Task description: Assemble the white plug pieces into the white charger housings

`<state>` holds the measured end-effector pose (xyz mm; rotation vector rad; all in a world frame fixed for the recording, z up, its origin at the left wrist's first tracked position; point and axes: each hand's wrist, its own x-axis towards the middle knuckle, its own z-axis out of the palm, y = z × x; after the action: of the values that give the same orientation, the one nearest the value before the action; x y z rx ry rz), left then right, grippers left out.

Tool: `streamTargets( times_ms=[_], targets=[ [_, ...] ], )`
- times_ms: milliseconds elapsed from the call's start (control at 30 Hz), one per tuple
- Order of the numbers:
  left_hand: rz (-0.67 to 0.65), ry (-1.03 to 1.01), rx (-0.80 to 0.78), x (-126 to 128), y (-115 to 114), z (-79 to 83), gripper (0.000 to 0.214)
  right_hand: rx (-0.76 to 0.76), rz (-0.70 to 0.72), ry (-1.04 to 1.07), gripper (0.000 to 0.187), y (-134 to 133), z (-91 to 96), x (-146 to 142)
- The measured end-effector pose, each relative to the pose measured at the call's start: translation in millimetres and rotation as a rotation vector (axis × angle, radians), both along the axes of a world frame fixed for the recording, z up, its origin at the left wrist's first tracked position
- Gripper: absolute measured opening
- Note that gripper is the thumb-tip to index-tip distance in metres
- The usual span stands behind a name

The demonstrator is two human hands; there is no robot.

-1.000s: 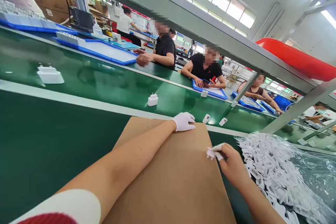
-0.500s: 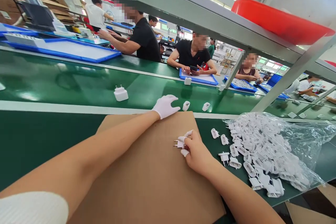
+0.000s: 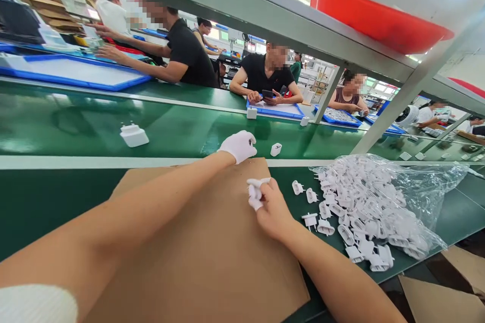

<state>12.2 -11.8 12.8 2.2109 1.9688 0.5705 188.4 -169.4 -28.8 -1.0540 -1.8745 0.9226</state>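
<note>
Over the near edge of the green conveyor belt (image 3: 182,139), my left hand (image 3: 237,147), in a white glove, closes around a small white charger housing; only its dark opening shows between the fingers. My right hand (image 3: 271,207), with white covers on its fingertips, pinches a white two-pin plug piece, mostly hidden by the fingers, above a brown cardboard sheet (image 3: 212,252). Another charger housing (image 3: 276,149) stands on the belt just right of my left hand. Loose plug pieces (image 3: 311,195) lie right of my right hand, beside a heap of plug pieces (image 3: 364,202) spilling from a clear plastic bag (image 3: 428,186).
A white charger with pins (image 3: 134,135) rides the belt at left. A metal shelf beam (image 3: 242,7) with a red basin (image 3: 371,20) crosses overhead, its slanted post (image 3: 386,111) at right. Co-workers sit across the belt by blue trays (image 3: 282,109).
My left hand has closed on the nearer housing. The belt items have shifted left in view as the camera turned right. The plug's pins, visible before in my right hand, are now hidden.
</note>
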Motion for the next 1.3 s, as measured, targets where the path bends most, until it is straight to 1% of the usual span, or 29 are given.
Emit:
streamTargets(
  times_ms=[33,100,167,233,300,333,433,467,500,567,633,700,767,833,900,1000,1100,1200,1300],
  targets=[
    [0.000,-0.005,0.009,0.3,-13.1,2.0,0.037,-0.097,-0.029,0.156,0.034,3.8,1.9,0.3],
    [-0.027,0.010,-0.010,2.5,-41.5,2.0,0.031,-0.336,-0.075,0.453,0.029,11.5,6.1,2.4],
    [-0.066,0.042,-0.091,6.0,-67.9,-2.5,0.025,-0.531,-0.078,0.669,0.029,18.0,9.9,6.1],
    [-0.075,0.045,-0.172,8.9,-87.9,-9.5,0.021,-0.633,-0.059,0.779,0.029,21.6,12.6,9.8],
    [-0.098,-0.023,-0.202,9.8,-100.1,-16.6,0.023,-0.663,-0.070,0.813,0.032,22.5,14.0,11.7],
    [-0.135,-0.083,-0.203,9.3,-103.6,-19.6,0.025,-0.657,-0.090,0.814,0.034,22.3,14.0,11.9],
    [-0.316,-0.308,-0.231,5.0,-107.6,-26.4,0.036,-0.571,-0.191,0.739,0.041,22.0,12.4,10.0],
    [-0.351,-0.355,-0.240,3.4,-108.0,-28.1,0.036,-0.523,-0.231,0.681,0.043,22.5,11.6,9.3],
    [-0.357,-0.378,-0.242,2.2,-108.4,-29.7,0.034,-0.470,-0.268,0.613,0.045,23.2,10.7,8.7],
    [-0.312,-0.370,-0.229,1.5,-109.2,-33.1,0.028,-0.358,-0.325,0.480,0.046,25.1,9.2,8.4],
    [-0.253,-0.349,-0.228,3.3,-110.3,-36.4,0.026,-0.235,-0.350,0.349,0.041,26.6,8.1,9.3],
    [-0.223,-0.366,-0.256,6.7,-111.2,-39.1,0.028,-0.067,-0.349,0.183,0.031,26.7,7.5,11.1],
    [-0.211,-0.409,-0.278,9.8,-112.0,-41.3,0.031,0.127,-0.324,-0.027,0.021,25.2,7.4,13.1],
    [-0.209,-0.459,-0.283,11.4,-112.2,-43.5,0.033,0.265,-0.291,-0.224,0.019,23.1,8.1,14.3],
    [-0.198,-0.498,-0.280,11.5,-111.5,-46.2,0.036,0.320,-0.272,-0.374,0.021,21.9,9.8,14.7],
    [-0.197,-0.520,-0.285,10.5,-109.7,-50.5,0.039,0.355,-0.246,-0.496,0.020,23.6,13.5,14.4],
    [-0.201,-0.524,-0.269,10.5,-109.8,-52.4,0.039,0.376,-0.198,-0.551,0.019,28.0,17.3,14.5],
    [-0.226,-0.537,-0.206,12.2,-113.5,-50.7,0.042,0.371,-0.169,-0.587,0.019,30.3,20.9,14.8],
    [-0.250,-0.486,-0.169,14.3,-118.7,-47.3,0.044,0.369,-0.169,-0.634,0.017,28.9,25.0,14.1]
  ],
)
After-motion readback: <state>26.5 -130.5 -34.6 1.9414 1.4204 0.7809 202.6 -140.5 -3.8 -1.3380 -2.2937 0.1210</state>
